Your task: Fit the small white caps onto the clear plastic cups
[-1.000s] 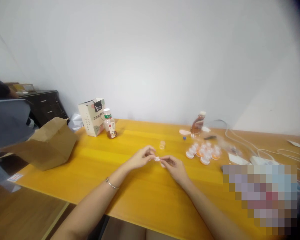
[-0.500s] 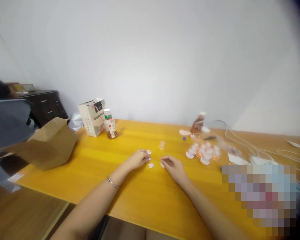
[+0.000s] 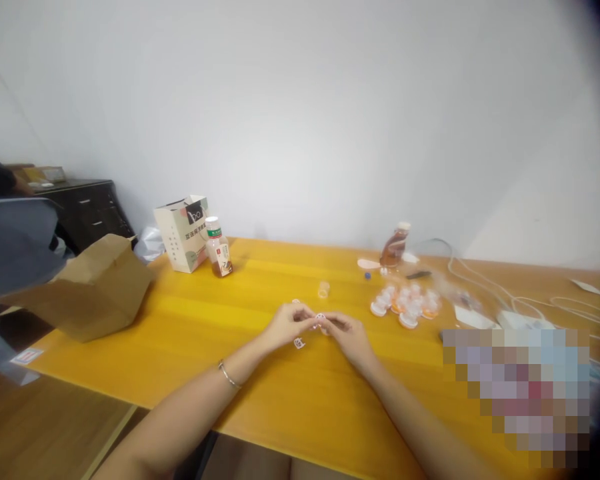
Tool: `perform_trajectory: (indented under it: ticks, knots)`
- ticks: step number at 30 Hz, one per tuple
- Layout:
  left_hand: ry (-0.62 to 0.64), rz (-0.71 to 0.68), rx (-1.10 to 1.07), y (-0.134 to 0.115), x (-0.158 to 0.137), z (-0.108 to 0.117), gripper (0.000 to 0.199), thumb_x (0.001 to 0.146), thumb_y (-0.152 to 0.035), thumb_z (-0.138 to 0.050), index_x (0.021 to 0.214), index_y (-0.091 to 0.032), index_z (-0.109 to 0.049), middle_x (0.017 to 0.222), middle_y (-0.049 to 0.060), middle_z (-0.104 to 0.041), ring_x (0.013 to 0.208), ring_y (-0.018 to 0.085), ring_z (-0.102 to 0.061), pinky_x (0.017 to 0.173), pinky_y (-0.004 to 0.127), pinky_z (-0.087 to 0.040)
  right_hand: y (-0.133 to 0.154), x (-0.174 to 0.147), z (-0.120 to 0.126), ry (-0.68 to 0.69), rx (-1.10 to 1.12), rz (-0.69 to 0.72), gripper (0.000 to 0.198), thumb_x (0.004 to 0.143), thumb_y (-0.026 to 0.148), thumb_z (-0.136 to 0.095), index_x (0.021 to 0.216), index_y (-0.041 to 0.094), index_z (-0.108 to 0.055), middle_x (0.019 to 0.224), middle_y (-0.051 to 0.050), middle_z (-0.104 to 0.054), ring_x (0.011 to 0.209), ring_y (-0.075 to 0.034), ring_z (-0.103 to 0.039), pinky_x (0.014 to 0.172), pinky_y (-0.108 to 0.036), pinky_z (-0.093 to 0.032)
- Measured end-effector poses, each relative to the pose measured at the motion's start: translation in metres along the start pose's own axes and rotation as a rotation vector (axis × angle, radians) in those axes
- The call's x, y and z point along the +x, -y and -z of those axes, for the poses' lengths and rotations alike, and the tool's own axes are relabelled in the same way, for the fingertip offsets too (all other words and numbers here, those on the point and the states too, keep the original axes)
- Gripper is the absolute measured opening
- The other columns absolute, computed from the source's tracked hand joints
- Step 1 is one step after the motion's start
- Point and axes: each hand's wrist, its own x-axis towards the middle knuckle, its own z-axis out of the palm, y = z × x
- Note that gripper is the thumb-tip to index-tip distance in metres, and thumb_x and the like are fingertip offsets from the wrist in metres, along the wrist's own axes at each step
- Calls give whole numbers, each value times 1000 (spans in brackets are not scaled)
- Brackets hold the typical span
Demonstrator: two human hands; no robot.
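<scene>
My left hand (image 3: 289,325) and my right hand (image 3: 347,335) meet over the middle of the yellow table (image 3: 260,393). Together they pinch a small white round piece (image 3: 321,318) between the fingertips. A similar small white piece (image 3: 299,343) lies on the table just under my left hand, and another (image 3: 296,302) lies behind it. A bracelet sits on my left wrist. A small clear cup (image 3: 323,289) stands a little beyond the hands.
A cluster of white and orange little cups (image 3: 405,305) lies to the right. Behind stand a brown sauce bottle (image 3: 395,247), a drink bottle (image 3: 217,248), a small paper gift bag (image 3: 182,232). A brown paper bag (image 3: 90,287) lies left; white cables (image 3: 505,290) trail right.
Half a second ago my hands were apart and low on the table, with white pieces lying between them. Now they have come together again, pinching one piece.
</scene>
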Motion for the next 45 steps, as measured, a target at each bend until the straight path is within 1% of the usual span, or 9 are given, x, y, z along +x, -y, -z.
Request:
perform_trajectory:
  ticks: [4, 7, 10, 14, 18, 22, 29, 33, 45]
  knots:
    - [83, -47, 143, -10, -4, 15, 33, 73, -42, -55, 87, -12, -62, 82, 7, -63, 76, 14, -57, 72, 26, -44, -4, 3, 3, -52, 125, -78, 26, 64, 42, -63, 73, 18, -64, 66, -1, -66, 60, -14, -57, 62, -28, -47]
    - [260, -123, 359, -19, -9, 35, 44, 61, -38, -68, 99, -18, -59, 93, 5, -58, 84, 16, -54, 75, 26, -43, -7, 5, 4, -105, 297, -148, 27, 63, 42, -65, 74, 18, -61, 70, -3, -66, 59, -13, -58, 59, -27, -47]
    - [440, -154, 468, -22, -14, 46, 56, 60, -35, -70, 111, -24, -51, 102, 4, -49, 82, 14, -52, 75, 26, -42, -9, 6, 4, -94, 384, -189, 28, 60, 40, -68, 75, 17, -60, 72, -3, -66, 60, -13, -59, 61, -26, -47]
    - [590, -140, 539, -15, -15, 41, 39, 67, -22, -64, 104, -22, -54, 97, 4, -47, 75, 11, -51, 71, 23, -42, -11, 6, 3, -95, 424, -201, 31, 56, 35, -73, 78, 18, -61, 67, -1, -65, 59, -11, -58, 63, -26, -47]
    - [516, -197, 615, -10, -13, 33, 16, 74, -18, -55, 89, -16, -60, 86, 4, -53, 73, 11, -52, 71, 22, -41, -11, 6, 2, -89, 425, -200, 34, 53, 33, -74, 82, 18, -64, 69, 0, -65, 60, -11, -57, 62, -25, -45]
    - [370, -260, 591, -15, -12, 29, 15, 78, -20, -49, 81, -14, -62, 80, 5, -59, 73, 12, -53, 72, 22, -40, -10, 6, 1, -74, 376, -197, 32, 52, 31, -74, 79, 18, -65, 69, 0, -65, 58, -10, -55, 61, -25, -43]
    - [54, -101, 40, -21, -8, 20, 25, 75, -32, -55, 88, -11, -59, 84, 7, -64, 74, 13, -59, 70, 23, -45, -2, 0, -1, 22, 282, -191, 23, 56, 36, -71, 70, 17, -67, 66, -2, -66, 60, -11, -55, 65, -25, -43]
    - [52, -70, -68, -20, -7, 19, 21, 73, -27, -58, 85, -11, -59, 83, 7, -64, 75, 13, -60, 73, 25, -46, 1, -3, -6, 61, 290, -184, 25, 58, 38, -70, 74, 19, -68, 71, -2, -67, 66, -13, -57, 70, -27, -43]
    - [-57, -125, 128, -17, -5, 19, 17, 72, -27, -58, 80, -13, -62, 76, 5, -63, 67, 12, -57, 63, 21, -45, 5, -6, -8, 85, 242, -167, 21, 60, 37, -67, 71, 19, -68, 69, 0, -65, 66, -13, -55, 72, -28, -43]
